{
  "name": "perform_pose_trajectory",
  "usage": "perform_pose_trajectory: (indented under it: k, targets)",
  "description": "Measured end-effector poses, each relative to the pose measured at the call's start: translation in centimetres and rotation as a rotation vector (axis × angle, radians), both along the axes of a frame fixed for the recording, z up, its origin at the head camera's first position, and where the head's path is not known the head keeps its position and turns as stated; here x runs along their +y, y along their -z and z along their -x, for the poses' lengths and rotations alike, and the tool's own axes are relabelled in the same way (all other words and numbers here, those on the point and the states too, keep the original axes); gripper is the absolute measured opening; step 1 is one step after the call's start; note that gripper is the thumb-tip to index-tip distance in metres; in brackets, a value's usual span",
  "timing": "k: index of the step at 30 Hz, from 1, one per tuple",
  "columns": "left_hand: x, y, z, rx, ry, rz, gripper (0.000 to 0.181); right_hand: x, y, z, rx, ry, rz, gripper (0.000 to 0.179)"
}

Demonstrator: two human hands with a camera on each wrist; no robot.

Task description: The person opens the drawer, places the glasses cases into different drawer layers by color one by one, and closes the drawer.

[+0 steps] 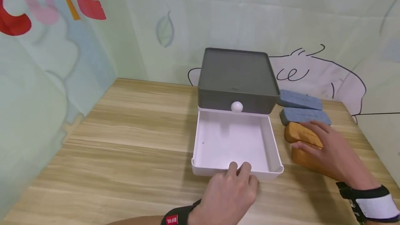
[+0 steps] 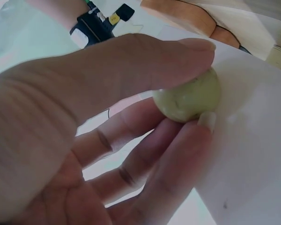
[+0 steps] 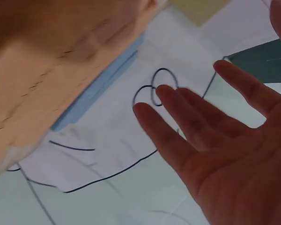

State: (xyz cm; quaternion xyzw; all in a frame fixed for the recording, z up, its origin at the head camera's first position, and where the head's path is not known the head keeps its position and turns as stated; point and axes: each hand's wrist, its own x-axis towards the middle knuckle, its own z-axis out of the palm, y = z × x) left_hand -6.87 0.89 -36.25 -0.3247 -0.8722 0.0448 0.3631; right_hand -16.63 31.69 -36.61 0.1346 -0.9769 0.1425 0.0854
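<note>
In the head view a small drawer box [image 1: 237, 72] with a grey top unit stands with its white lower drawer [image 1: 231, 141] pulled out. My left hand [image 1: 226, 193] is at the front of that drawer; in the left wrist view its thumb and fingers pinch the round knob [image 2: 189, 98]. My right hand [image 1: 339, 155] hovers over two orange oblong blocks, the farther orange block [image 1: 298, 133] and the nearer orange block [image 1: 307, 159], with fingers spread. The right wrist view shows its fingers [image 3: 168, 136] apart from an orange block [image 3: 51, 70], holding nothing.
Beyond the orange blocks lie two blue blocks, a nearer blue block [image 1: 303, 115] and a farther blue block [image 1: 300, 99], right of the box. The closed upper drawer has a white knob [image 1: 236, 107]. A printed cloth [image 1: 234, 13] hangs behind the wooden table [image 1: 125, 141].
</note>
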Motion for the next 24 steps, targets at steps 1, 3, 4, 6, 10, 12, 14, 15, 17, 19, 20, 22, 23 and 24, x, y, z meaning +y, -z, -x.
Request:
perform_pose_trajectory:
  k: [1, 3, 4, 6, 10, 12, 14, 15, 17, 19, 20, 22, 23, 24]
  targets:
    - [0.0, 0.0, 0.0, -0.003, 0.0, 0.001, 0.01, 0.4, 0.3, 0.0, -0.017, 0.005, -0.016, 0.078]
    - [-0.1, -0.1, 0.0, -0.009, 0.0, 0.005, 0.01, 1.2, 1.1, -0.1, -0.044, 0.014, -0.029, 0.087]
    - [-0.1, -0.1, 0.0, -0.012, 0.001, 0.007, 0.01, 1.6, 1.4, -0.1, -0.06, 0.024, -0.035, 0.092]
    - [-0.1, -0.1, -0.1, -0.016, 0.001, 0.011, 0.009, 2.4, 2.0, -0.2, -0.108, 0.056, -0.044, 0.101]
    - [-0.1, -0.1, -0.1, -0.015, 0.001, 0.02, 0.008, 3.9, 3.1, -0.5, -0.17, 0.086, -0.057, 0.112]
    - [-0.1, -0.1, -0.1, -0.013, 0.001, 0.021, 0.009, 4.5, 3.6, -0.8, -0.172, 0.09, -0.064, 0.112]
    - [-0.1, -0.1, -0.1, -0.012, 0.001, 0.021, 0.009, 4.9, 3.9, -1.0, -0.163, 0.094, -0.065, 0.112]
    - [-0.1, -0.1, -0.1, -0.01, 0.0, 0.021, 0.009, 5.0, 4.0, -1.0, -0.174, 0.107, -0.065, 0.112]
    - [0.0, 0.0, -0.1, -0.001, -0.003, 0.016, 0.01, 5.2, 4.1, -1.0, -0.195, 0.134, -0.075, 0.112]
    - [0.0, 0.0, -0.1, 0.001, -0.004, 0.015, 0.009, 5.4, 4.2, -1.1, -0.214, 0.164, -0.089, 0.112]
    - [0.0, -0.1, -0.1, -0.001, -0.005, 0.017, 0.009, 5.4, 4.2, -1.1, -0.225, 0.183, -0.1, 0.112]
    - [0.0, 0.0, -0.1, 0.0, -0.008, 0.022, 0.009, 5.6, 4.2, -1.2, -0.229, 0.196, -0.117, 0.111]
    - [0.0, 0.0, -0.2, -0.003, -0.008, 0.026, 0.009, 5.6, 4.3, -1.3, -0.229, 0.206, -0.128, 0.109]
    - [0.0, 0.0, -0.2, -0.007, -0.008, 0.03, 0.009, 5.7, 4.3, -1.3, -0.226, 0.21, -0.136, 0.108]
